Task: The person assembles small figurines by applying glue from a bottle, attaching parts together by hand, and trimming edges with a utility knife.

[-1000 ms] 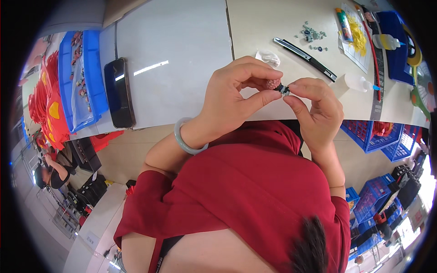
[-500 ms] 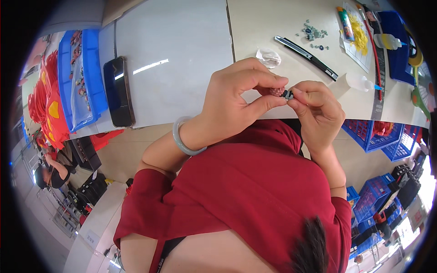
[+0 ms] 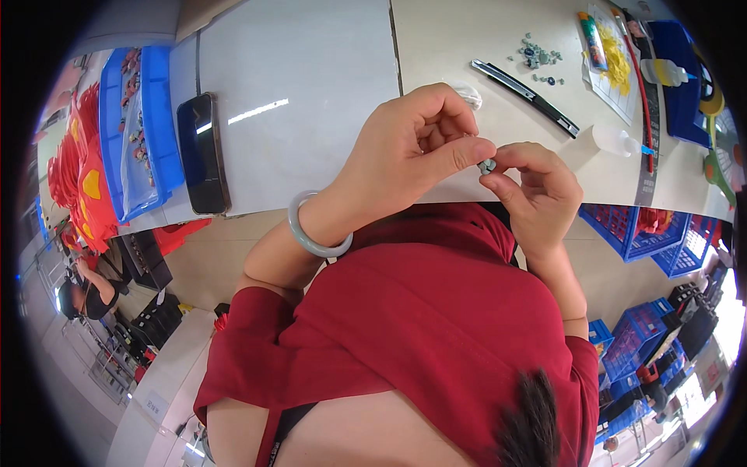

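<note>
My left hand (image 3: 416, 152), a pale bangle on its wrist, is closed with its thumb tip against a small figurine. Only the figurine's grey-green end (image 3: 486, 166) shows; my left thumb and fingers hide the rest. From the other side my right hand (image 3: 537, 183) pinches that end between thumb and forefinger. Both hands are held just over the near edge of the table. Behind the left fingers lies a crumpled white tissue (image 3: 469, 95), partly covered. A black utility knife (image 3: 525, 97) rests beyond my right hand, near a scatter of small grey-green pieces (image 3: 537, 56).
At right stand a small bottle with a blue tip (image 3: 618, 142), a yellowish bottle (image 3: 664, 71) and a paper sheet with yellow bits (image 3: 615, 66). A phone (image 3: 201, 156) lies left, beside a blue tray (image 3: 159, 117) of small figures. Blue crates (image 3: 622, 233) sit below the table's right edge.
My left hand has rolled over and risen slightly, so its thumb now covers the figurine's pinkish bumpy part. The right hand stays at the grey-green end, nearly in place.
</note>
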`<move>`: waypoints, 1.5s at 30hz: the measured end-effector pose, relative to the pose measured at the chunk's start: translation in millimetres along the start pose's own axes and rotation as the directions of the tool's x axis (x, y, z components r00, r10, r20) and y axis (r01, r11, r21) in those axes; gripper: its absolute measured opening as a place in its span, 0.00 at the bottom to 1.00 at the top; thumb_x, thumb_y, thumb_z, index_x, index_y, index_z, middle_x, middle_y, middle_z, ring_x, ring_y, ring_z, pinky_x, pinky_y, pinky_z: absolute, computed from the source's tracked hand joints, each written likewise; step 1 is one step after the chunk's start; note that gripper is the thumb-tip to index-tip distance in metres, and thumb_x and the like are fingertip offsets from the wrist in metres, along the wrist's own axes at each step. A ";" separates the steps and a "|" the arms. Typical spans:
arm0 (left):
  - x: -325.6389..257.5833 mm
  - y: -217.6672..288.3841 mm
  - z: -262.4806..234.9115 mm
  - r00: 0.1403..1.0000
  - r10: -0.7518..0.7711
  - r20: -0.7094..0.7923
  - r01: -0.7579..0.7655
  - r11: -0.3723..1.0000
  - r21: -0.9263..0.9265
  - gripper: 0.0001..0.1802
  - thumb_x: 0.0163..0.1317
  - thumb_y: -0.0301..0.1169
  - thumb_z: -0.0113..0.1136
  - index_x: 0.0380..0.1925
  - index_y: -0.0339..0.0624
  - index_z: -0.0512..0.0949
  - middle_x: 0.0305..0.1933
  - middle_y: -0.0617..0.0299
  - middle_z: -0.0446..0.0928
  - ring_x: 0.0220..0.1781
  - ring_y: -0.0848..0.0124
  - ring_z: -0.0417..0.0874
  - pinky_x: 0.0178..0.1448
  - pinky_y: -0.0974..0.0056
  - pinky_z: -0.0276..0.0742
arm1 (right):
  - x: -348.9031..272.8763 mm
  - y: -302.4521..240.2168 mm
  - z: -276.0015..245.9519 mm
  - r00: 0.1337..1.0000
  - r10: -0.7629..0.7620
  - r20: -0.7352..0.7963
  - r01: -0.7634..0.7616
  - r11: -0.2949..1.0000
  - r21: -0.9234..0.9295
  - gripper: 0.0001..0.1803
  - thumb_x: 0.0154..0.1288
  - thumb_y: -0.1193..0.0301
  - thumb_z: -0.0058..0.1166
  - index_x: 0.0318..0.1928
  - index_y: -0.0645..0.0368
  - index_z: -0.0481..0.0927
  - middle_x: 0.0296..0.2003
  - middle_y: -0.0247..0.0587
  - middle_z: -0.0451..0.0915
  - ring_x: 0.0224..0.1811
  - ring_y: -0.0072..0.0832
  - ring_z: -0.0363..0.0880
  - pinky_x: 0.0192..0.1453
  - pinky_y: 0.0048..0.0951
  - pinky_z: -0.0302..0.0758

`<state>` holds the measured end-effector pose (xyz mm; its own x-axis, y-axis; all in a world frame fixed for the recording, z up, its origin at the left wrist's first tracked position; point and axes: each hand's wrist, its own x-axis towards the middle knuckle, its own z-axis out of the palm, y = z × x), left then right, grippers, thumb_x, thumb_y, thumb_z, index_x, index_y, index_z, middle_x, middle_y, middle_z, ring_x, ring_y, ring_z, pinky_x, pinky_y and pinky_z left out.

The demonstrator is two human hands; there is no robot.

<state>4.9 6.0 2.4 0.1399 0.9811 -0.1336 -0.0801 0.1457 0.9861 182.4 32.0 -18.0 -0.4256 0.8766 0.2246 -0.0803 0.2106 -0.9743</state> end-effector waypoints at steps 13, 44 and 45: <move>-5.4 4.1 10.0 0.999 0.037 -0.031 -0.040 0.995 -0.091 0.10 0.56 0.24 0.57 0.38 0.31 0.72 0.32 0.61 0.72 0.31 0.77 0.77 0.33 0.75 0.76 | -2.0 -2.6 3.3 0.981 -0.173 -0.090 0.156 0.973 -0.170 0.11 0.41 0.85 0.62 0.29 0.66 0.76 0.23 0.43 0.78 0.24 0.27 0.76 0.27 0.21 0.72; -7.9 -14.0 6.9 0.912 0.397 0.106 -0.300 0.819 -0.489 0.20 0.50 0.20 0.59 0.44 0.36 0.66 0.49 0.37 0.69 0.51 0.54 0.74 0.55 0.54 0.73 | 2.8 10.9 -10.8 0.851 -0.520 -0.074 0.485 0.833 -0.268 0.39 0.36 0.78 0.67 0.53 0.63 0.63 0.29 0.40 0.71 0.29 0.27 0.69 0.30 0.25 0.67; -8.4 -13.6 6.4 0.912 0.394 0.112 -0.291 0.815 -0.501 0.20 0.50 0.21 0.60 0.44 0.36 0.66 0.47 0.37 0.70 0.50 0.54 0.75 0.53 0.54 0.74 | 1.5 13.1 -11.7 0.882 -0.460 -0.099 0.420 0.864 -0.278 0.37 0.37 0.79 0.67 0.52 0.63 0.64 0.29 0.40 0.71 0.29 0.26 0.69 0.30 0.25 0.67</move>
<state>11.1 -5.0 -9.3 0.2068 0.9381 0.2780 -0.6000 -0.1028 0.7933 191.2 41.1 -30.3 -0.2493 0.7193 0.6484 0.0022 0.6700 -0.7424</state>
